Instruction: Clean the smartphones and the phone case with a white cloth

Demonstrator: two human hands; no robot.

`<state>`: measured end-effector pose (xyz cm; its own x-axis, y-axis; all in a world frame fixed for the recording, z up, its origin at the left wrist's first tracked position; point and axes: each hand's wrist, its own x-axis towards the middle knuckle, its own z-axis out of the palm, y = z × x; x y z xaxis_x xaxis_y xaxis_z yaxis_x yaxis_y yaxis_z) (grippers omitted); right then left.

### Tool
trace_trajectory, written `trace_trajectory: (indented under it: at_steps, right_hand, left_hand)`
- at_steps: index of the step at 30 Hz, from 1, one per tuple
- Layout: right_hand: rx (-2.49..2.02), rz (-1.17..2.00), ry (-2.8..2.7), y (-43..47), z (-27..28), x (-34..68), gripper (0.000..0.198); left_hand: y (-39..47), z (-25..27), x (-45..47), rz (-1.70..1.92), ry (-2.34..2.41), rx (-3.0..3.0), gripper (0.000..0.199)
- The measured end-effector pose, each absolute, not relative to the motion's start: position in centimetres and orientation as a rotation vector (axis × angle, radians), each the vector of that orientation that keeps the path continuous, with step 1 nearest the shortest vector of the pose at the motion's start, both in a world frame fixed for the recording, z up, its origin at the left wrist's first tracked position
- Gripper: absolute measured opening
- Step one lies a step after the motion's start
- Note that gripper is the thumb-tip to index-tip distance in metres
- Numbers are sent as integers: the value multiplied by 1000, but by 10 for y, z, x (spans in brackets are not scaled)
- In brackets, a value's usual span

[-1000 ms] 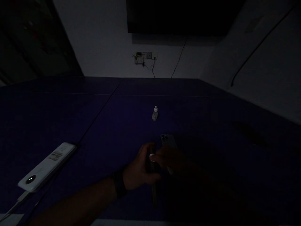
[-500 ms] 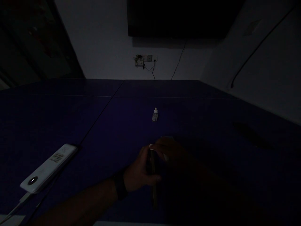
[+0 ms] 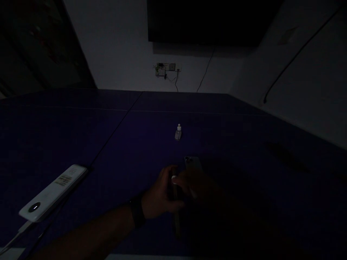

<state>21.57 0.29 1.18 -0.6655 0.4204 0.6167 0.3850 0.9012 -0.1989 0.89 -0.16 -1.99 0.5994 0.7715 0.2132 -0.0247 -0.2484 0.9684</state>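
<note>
The light is very dim. My left hand [image 3: 159,196], with a black watch on its wrist, curls around a long narrow brownish object [image 3: 176,220] that points toward me. Its thumb lies across the object, and its fingers bend over the far end. My right hand [image 3: 187,182] is mostly in shadow, its fingertips closed at a small white tip [image 3: 174,177] on the far end of that object. Whether it grips the tip or only presses it is hard to see. A phone [image 3: 193,162] lies just beyond my right hand, its camera lenses showing and its lower part hidden.
A small dropper bottle [image 3: 178,134] with a white top stands farther back on the dark blue table [image 3: 146,133]. At left lies a white power bank [image 3: 54,193] with a cable. A dark flat object [image 3: 286,155] lies at right. Wall sockets [image 3: 165,68] and a screen [image 3: 214,21] are beyond.
My right hand and the white tip have shifted slightly toward me, uncovering the phone's camera end. My left hand has barely moved. The view has tilted a little.
</note>
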Motion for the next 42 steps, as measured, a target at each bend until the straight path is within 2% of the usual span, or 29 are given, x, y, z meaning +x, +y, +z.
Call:
trace_trajectory:
  at_steps: [11,16,23,29,36,42]
  right_hand:
    - [-578,122,-2412,2,22,215,22]
    - [-477,128,-2443,-10,22,216,21]
    - [-589,99,-2332,9,13,211,25]
    - [-482,234,-2318,-12,16,211,21]
    - [-869,449,-1970,-11,21,214,18]
    - [-955,590,-1910,-6,17,217,20]
  left_hand:
    - [0,-17,7,836,626,1682,93]
    - [-1,-20,6,827,645,1669,96]
    - [1,-19,5,834,575,1633,100]
    - [2,-21,4,731,511,1526,102]
    - [25,-17,-14,727,338,1573,112]
    - [46,-19,-30,688,401,1713,113]
